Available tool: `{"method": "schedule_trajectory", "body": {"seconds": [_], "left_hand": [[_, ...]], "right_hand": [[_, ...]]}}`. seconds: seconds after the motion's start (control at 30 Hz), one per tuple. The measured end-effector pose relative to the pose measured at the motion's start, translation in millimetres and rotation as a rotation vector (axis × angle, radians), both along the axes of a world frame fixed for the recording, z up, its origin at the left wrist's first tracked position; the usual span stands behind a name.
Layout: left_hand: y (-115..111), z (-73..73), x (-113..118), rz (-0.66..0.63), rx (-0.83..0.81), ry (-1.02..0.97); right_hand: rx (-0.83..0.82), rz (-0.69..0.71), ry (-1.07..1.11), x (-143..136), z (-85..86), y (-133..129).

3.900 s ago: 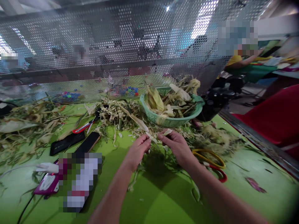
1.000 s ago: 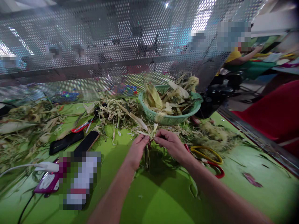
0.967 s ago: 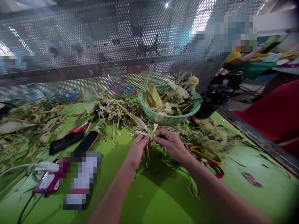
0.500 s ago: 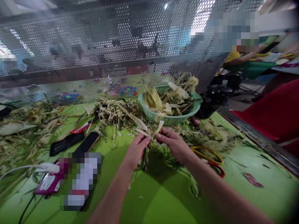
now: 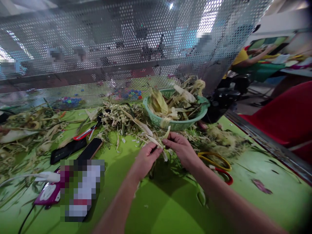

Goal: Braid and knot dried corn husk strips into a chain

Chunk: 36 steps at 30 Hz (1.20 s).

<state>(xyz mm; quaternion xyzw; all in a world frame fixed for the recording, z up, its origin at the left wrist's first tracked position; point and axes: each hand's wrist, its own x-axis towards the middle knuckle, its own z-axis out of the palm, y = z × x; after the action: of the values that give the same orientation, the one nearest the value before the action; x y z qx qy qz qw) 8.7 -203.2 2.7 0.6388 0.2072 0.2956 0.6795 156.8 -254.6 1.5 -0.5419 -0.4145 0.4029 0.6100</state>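
Screen: grey perforated metal screen (image 5: 97,42), upright beyond the fingers, cut off at top and left; shapes behind it are hard to make out.
Desk: bright green desk (image 5: 151,208), below the fingers, its near edge out of view.
Chair: red chair (image 5: 275,113), far right of the fingers, cropped by the frame.
Basket: round pale-green plastic basket (image 5: 177,124), beyond the fingers; husks hide its floor.
Left hand: the person's bare left hand (image 5: 143,160), fingers bent, thumb and forefinger pinching the strip; lower fingertips hidden.
Right hand: the person's bare right hand (image 5: 182,150), thumb and forefinger closed together on the husk; other fingers curled, partly hidden.
Handles: yellow and red loop handles (image 5: 220,160), right of the fingers, partly behind the right forearm; one tool or two, cannot tell.
Strip: thin pale corn-husk strip (image 5: 153,140), between both hands; its held part is covered, so where it ends is unclear.
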Motion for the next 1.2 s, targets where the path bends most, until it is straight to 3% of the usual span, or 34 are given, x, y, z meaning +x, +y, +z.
{"method": "schedule_trajectory", "body": {"seconds": [0.1,0.3,0.43,0.53,0.77,1.03,1.2], "left_hand": [[-1.2,0.3,0.0,-0.026,-0.004,-0.011],[2.4,-10.1,0.6,0.037,0.114,0.143],[5.7,-17.9,2.4,0.081,0.273,0.238],[6.2,-18.9,3.3,0.076,0.356,0.270],[3.0,-17.2,3.5,0.038,0.358,0.271],[-0.3,-14.9,4.8,-0.013,0.207,0.167],[1.6,-16.9,3.9,0.194,-0.178,0.122]], "right_hand": [[0.002,-0.006,-0.050,2.3,0.6,0.3],[-0.011,-0.176,-0.455,11.1,5.5,-4.8],[0.114,-0.061,-0.641,6.1,11.5,-7.6],[0.155,0.016,-0.673,2.7,9.4,-6.4],[0.132,-0.039,-0.591,3.7,-0.2,-4.7],[0.110,-0.090,-0.583,-0.6,1.4,-5.2],[0.194,-0.224,-0.684,2.2,9.7,-8.8]]}}
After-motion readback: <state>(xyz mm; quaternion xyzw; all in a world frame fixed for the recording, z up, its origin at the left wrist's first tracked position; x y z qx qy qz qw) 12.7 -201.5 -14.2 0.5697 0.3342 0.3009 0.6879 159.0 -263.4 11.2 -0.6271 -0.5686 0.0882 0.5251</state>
